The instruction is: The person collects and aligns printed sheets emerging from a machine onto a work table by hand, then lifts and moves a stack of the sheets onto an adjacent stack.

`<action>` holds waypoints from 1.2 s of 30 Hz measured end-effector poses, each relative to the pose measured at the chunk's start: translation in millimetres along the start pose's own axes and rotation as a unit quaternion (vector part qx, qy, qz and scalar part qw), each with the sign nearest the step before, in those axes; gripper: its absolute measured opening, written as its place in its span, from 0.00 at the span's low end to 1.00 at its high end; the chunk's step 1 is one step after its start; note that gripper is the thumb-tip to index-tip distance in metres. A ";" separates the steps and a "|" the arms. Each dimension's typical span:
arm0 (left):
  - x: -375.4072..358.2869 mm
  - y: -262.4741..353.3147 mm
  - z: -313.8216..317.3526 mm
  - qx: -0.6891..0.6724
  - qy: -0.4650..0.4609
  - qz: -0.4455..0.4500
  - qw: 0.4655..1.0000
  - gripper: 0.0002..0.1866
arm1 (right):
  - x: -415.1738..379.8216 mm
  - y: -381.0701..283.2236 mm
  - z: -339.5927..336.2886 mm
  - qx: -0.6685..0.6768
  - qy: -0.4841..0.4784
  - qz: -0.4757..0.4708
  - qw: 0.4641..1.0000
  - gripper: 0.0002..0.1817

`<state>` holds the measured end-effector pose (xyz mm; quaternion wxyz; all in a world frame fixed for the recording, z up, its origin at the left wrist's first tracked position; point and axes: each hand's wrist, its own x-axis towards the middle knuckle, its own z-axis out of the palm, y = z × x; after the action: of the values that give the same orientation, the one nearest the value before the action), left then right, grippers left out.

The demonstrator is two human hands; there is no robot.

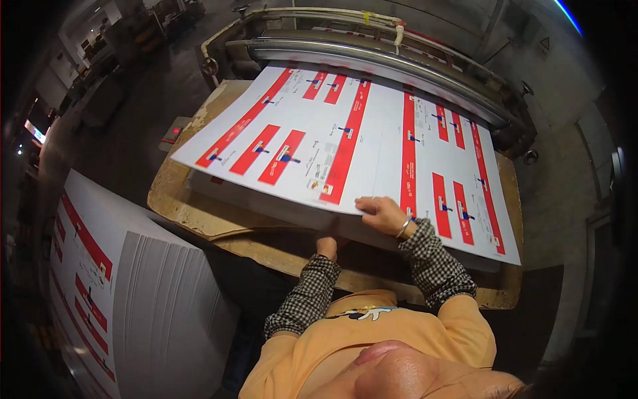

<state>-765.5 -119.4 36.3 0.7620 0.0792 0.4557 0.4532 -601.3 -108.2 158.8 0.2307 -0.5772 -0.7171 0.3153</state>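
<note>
A large white printed sheet (381, 159) with red bars and small blue marks lies in front of me, its far end under a metal roller (372, 63). My right hand (384, 214), with a bracelet at the wrist, grips the sheet's near edge, fingers bent over its top. Lower and to the left, my left hand (326, 247) is at the near side, just below the sheet's edge; its fingers are hidden. Beneath the sheet, the pale side of a stack (266, 203) shows on a worn wooden board (166, 196).
To my left stands a tall stack of printed sheets (163, 292), its edges fanned. The roller machine's frame and pipe (299, 13) cross the far side. A small box with a red light (175, 133) sits left of the board. Dim machinery fills the far left.
</note>
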 end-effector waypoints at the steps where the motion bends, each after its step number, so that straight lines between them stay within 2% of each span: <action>1: -0.3 0.3 0.2 0.000 0.010 0.012 1.000 0.17 | -3.0 8.5 10.6 0.010 -0.003 -0.004 1.000 0.19; 3: -1.7 5.8 -4.9 0.115 0.008 0.009 0.993 0.17 | -9.3 21.4 29.0 0.000 -0.021 0.017 1.000 0.19; 5: -2.7 8.2 -2.8 0.154 0.007 0.011 0.988 0.17 | -13.2 32.7 40.4 -0.074 -0.032 0.000 0.997 0.20; 7: -4.0 7.7 -3.3 0.126 0.005 0.016 0.992 0.17 | -3.4 30.9 33.0 -0.035 -0.073 0.044 0.996 0.20; 8: 0.9 2.4 -9.1 0.064 -0.032 0.018 0.997 0.17 | 0.4 31.1 29.7 -0.012 -0.092 0.069 0.993 0.20; 9: -0.8 3.2 -10.7 0.075 -0.027 0.009 0.997 0.17 | 8.6 46.8 33.4 -0.010 -0.071 0.074 0.995 0.21; 11: -1.7 6.3 -4.1 0.091 -0.019 -0.006 0.996 0.19 | 38.2 57.3 24.4 -0.067 -0.029 0.178 0.981 0.25; 13: -2.0 5.3 -3.8 0.101 -0.016 -0.006 0.995 0.22 | 52.4 86.8 33.5 -0.141 0.013 0.180 0.973 0.28; 14: 2.0 3.2 -6.4 0.105 -0.016 -0.006 0.994 0.21 | 62.9 94.6 35.1 -0.179 0.035 0.175 0.968 0.29; 16: 5.4 2.5 -8.0 0.098 -0.008 -0.013 0.995 0.17 | 49.0 78.4 52.0 -0.258 0.024 0.079 0.963 0.37; 17: 4.2 1.9 -10.0 0.079 -0.034 -0.004 0.996 0.17 | 33.5 67.0 61.4 -0.295 0.018 0.033 0.955 0.41; 20: -3.6 6.0 -10.1 0.044 -0.090 -0.001 0.995 0.13 | -6.1 28.0 63.8 -0.346 -0.014 -0.038 0.937 0.41; 24: -0.2 7.4 -19.0 0.059 -0.139 -0.016 0.988 0.11 | -0.6 30.2 51.4 -0.219 -0.062 0.024 0.974 0.38; 27: -1.4 10.9 -21.2 0.053 -0.172 -0.023 0.983 0.11 | -3.6 26.9 49.5 -0.258 -0.063 -0.007 0.964 0.34; 30: 2.7 11.5 -26.0 0.055 -0.203 -0.029 0.977 0.11 | -25.9 32.4 84.2 -0.342 0.062 -0.043 0.937 0.26; 34: -0.1 14.7 -28.3 0.056 -0.236 -0.038 0.970 0.13 | -15.6 32.0 50.7 -0.196 -0.064 -0.013 0.978 0.14; 36: -7.9 16.8 -20.6 0.051 -0.206 -0.034 0.977 0.14 | -9.4 16.2 20.1 -0.124 -0.067 0.043 0.989 0.12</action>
<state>-793.0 -121.7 38.4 0.8496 0.1937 0.3136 0.3772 -602.1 -118.8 133.5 0.0948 -0.6090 -0.7391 0.2718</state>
